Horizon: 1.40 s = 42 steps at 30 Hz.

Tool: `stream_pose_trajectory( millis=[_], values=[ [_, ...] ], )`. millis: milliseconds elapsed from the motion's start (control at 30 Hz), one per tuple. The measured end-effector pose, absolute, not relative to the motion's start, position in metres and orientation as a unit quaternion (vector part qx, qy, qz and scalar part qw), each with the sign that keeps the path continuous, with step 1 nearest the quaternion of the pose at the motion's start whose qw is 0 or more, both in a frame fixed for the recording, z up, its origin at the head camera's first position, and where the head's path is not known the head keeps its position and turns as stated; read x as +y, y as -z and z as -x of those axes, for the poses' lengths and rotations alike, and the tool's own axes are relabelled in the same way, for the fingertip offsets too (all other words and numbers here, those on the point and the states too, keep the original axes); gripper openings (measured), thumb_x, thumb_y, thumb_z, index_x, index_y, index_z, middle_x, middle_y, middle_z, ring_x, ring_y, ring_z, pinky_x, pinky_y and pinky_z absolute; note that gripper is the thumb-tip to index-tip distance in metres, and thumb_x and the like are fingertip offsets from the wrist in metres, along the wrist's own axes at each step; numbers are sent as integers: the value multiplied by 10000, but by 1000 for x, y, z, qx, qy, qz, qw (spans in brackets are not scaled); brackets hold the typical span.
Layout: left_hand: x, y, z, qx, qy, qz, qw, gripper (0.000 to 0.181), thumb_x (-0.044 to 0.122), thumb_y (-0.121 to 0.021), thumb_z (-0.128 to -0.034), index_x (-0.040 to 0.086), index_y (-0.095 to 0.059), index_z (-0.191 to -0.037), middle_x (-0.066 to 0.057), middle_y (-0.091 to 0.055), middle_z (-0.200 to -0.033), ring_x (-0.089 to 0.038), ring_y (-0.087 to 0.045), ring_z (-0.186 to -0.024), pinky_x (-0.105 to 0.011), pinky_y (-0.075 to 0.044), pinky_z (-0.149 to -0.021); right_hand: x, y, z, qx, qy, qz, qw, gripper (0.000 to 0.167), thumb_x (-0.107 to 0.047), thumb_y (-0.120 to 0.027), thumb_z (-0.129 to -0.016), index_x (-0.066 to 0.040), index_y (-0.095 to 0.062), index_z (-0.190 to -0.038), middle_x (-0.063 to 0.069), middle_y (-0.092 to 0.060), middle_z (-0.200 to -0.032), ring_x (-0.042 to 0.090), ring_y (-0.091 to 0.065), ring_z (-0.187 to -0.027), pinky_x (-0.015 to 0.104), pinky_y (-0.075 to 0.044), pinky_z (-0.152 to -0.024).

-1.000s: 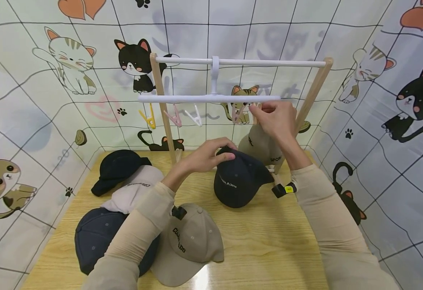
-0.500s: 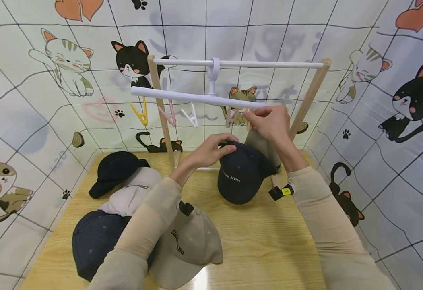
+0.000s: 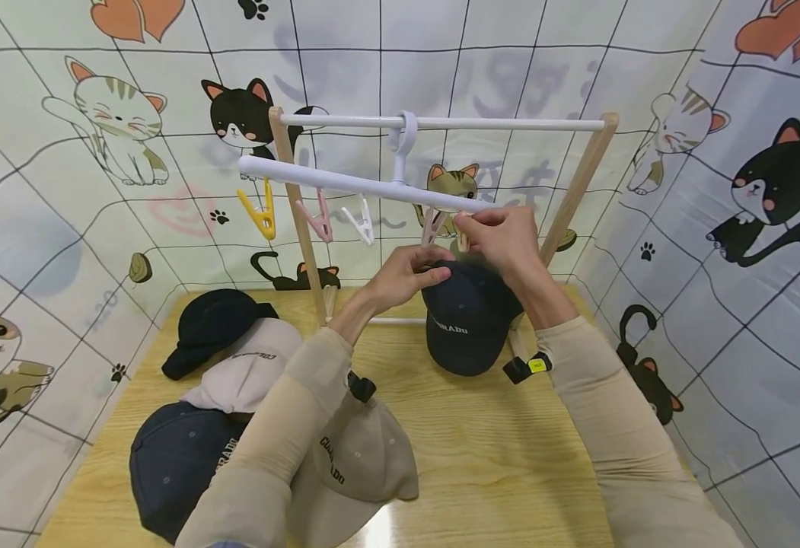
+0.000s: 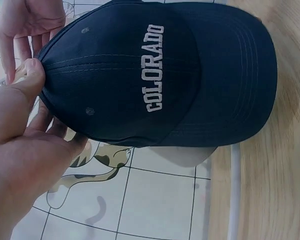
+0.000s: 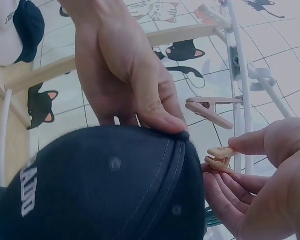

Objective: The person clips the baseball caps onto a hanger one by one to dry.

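A navy baseball cap with COLORADO lettering (image 3: 464, 327) hangs brim down from my left hand (image 3: 403, 281), which pinches the top of its crown between thumb and fingers. Just above and to the right, my right hand (image 3: 509, 243) pinches a pale tan clip (image 5: 220, 157) under the low right end of a white hanger (image 3: 345, 181). In the right wrist view, the clip's tips lie close beside the crown, with no fabric visibly between them. A pale pink clip (image 3: 431, 226) hangs left of it. Most of another cap, grey-beige (image 4: 182, 156), is hidden behind the navy one.
The hanger hooks over the white rod of a wooden rack (image 3: 509, 123). Yellow (image 3: 262, 213), pink (image 3: 319, 218) and white clips (image 3: 361, 221) hang at its left. Black (image 3: 215, 327), pale pink (image 3: 252, 361), navy (image 3: 173, 464) and beige caps (image 3: 365, 464) lie on the wooden table.
My left hand has carried the navy cap right and slightly up, closer to the clip. My right hand has moved down and left, and the hanger now tilts down at its right end.
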<state>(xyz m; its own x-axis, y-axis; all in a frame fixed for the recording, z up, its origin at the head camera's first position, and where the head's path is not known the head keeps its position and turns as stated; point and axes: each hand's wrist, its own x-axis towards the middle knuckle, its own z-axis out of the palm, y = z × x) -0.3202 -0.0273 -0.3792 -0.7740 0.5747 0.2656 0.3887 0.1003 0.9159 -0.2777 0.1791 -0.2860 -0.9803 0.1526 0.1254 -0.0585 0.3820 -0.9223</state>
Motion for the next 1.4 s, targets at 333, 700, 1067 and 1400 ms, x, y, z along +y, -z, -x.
stream_pose_trajectory(
  millis=[333, 700, 1067, 1400],
  values=[
    [-25, 384, 324, 707, -636, -293, 95, 285, 68, -706, -1115, -34, -720, -1381, -234, -763, -1395, -117, -717, -1162, -281, -575, -1005, 175, 293, 278, -808, -581, 37, 95, 408, -342, -848, -1035, 8, -838, -1244, 99, -743, -1203, 60, -774, -741, 199, -646, -717],
    [-20, 380, 328, 692, -658, -280, 98, 281, 26, -690, -1111, -59, -703, -1379, -219, -761, -1352, -100, -688, -1142, -263, -569, -1001, 175, 296, 280, -792, -602, 28, 96, 356, -271, -840, -1040, 25, -842, -1236, 138, -752, -1241, 17, -787, -748, 192, -662, -727],
    [-17, 379, 329, 688, -664, -275, 96, 282, 36, -672, -1123, -63, -691, -1387, -100, -752, -1272, -76, -673, -1065, -244, -561, -933, 175, 295, 278, -793, -603, 24, 83, 407, -278, -841, -1041, 38, -817, -1297, 192, -738, -1327, 40, -791, -878, 214, -679, -814],
    [-17, 376, 329, 695, -663, -264, 86, 342, 83, -649, -1146, -36, -675, -1465, -230, -737, -1440, -101, -708, -1114, -249, -575, -964, 177, 295, 276, -809, -582, 23, 78, 389, -284, -818, -1059, 16, -823, -1308, 193, -745, -1386, 191, -784, -1137, 280, -668, -978]
  ],
)
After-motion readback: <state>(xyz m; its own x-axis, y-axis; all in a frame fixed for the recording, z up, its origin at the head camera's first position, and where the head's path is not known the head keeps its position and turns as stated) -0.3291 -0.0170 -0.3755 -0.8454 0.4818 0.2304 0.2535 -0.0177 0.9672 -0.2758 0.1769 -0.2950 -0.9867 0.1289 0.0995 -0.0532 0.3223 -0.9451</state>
